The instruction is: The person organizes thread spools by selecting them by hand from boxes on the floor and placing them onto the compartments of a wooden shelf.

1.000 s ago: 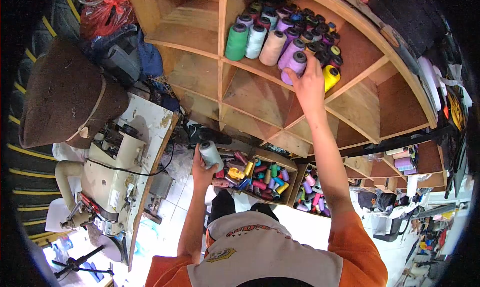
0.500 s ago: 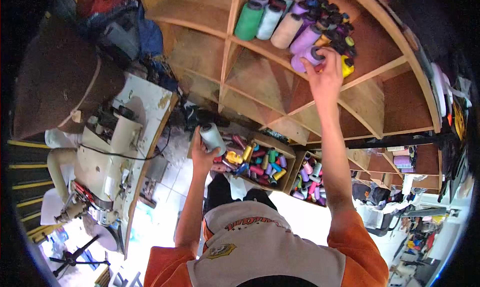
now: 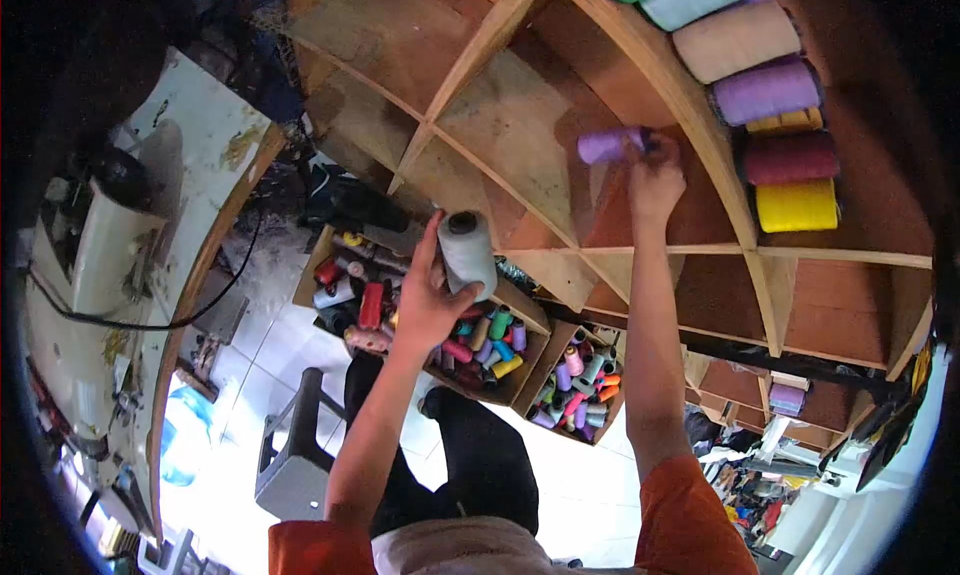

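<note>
Purple and blurred, a thread spool (image 3: 607, 147) lies sideways before the wooden shelf (image 3: 742, 205), its dark end at the fingers of your right hand (image 3: 657, 180) and its body reaching out to their left. Those fingers are narrow, holding that end — the blur hides where each tip sits. Your left hand (image 3: 425, 305) holds a pale spool (image 3: 467, 257) roughly upright: your thumb lies low across its near side, your fingers run up its left side, and its dark top shows above the grip. Below that hand is a cardboard box (image 3: 312, 273) of mixed spools, a second box (image 3: 543, 370) just beside it — both well apart from your right hand.
</note>
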Motion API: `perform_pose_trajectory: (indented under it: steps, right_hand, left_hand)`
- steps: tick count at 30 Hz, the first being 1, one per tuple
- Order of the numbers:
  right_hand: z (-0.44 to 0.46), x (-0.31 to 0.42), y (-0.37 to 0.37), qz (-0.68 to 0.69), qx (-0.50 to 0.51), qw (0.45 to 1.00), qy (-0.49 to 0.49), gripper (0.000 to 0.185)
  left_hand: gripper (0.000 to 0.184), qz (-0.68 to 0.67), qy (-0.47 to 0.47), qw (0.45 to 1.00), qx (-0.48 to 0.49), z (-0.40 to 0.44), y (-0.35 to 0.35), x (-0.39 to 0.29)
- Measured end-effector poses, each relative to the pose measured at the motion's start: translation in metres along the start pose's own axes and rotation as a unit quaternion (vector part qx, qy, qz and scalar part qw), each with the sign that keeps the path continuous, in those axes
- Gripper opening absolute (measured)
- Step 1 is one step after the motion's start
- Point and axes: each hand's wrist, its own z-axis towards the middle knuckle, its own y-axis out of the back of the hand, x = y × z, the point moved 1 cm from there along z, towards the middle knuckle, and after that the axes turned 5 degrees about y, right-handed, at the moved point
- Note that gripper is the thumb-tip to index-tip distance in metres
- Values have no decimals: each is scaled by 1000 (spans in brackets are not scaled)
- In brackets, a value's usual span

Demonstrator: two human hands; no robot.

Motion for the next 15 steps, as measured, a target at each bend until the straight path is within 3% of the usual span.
perform_pose_trajectory:
  steps: [2,6,15]
  right_hand:
    - [55,-75,-66,-50,-123,987,93,42]
    - [108,-110,-98,-183,-95,978,-33,40]
    - [139,-170,-105,-226,-57,972,-26,43]
  left_hand:
    - [95,-20,30,999,12,2,0,24]
    - [98,25,58,997,37,-12,18,65]
    - [96,99,86,991,27,-7,84,87]
